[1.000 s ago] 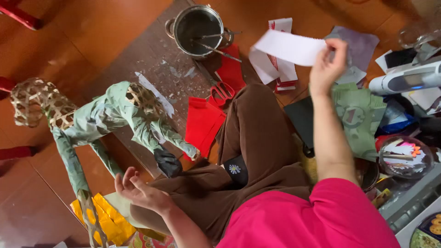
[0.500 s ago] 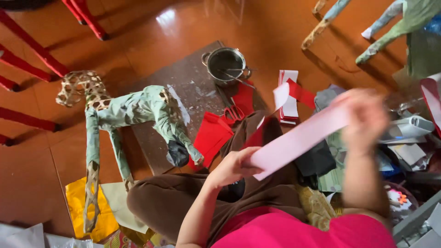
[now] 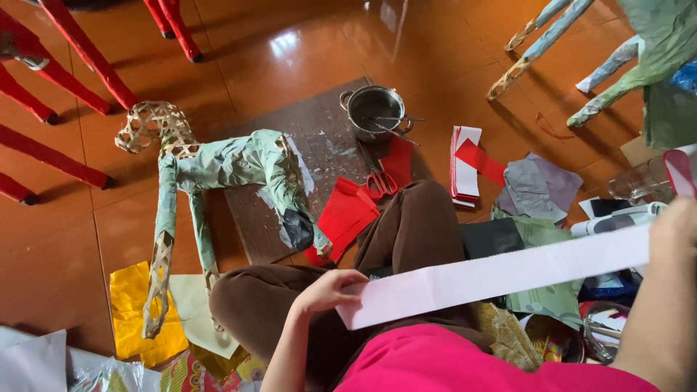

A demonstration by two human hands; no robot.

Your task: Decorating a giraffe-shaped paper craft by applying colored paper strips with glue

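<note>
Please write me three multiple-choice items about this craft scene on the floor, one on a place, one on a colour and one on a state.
1. Where does the round metal pot stand?
A. on the dark board on the floor
B. on a red chair
C. on the person's lap

2. What colour is the long paper strip between the hands?
A. white
B. yellow
C. black

3. How is the strip held?
A. crumpled in one fist
B. stretched out, one end at each hand
C. lying loose on the floor

Answers: 1 A, the pot sits at the far end of the dark board. 2 A, the strip is plain white against the brown trousers. 3 B, the left hand touches one end and the right hand is at the other, with the strip taut above the lap.
</note>
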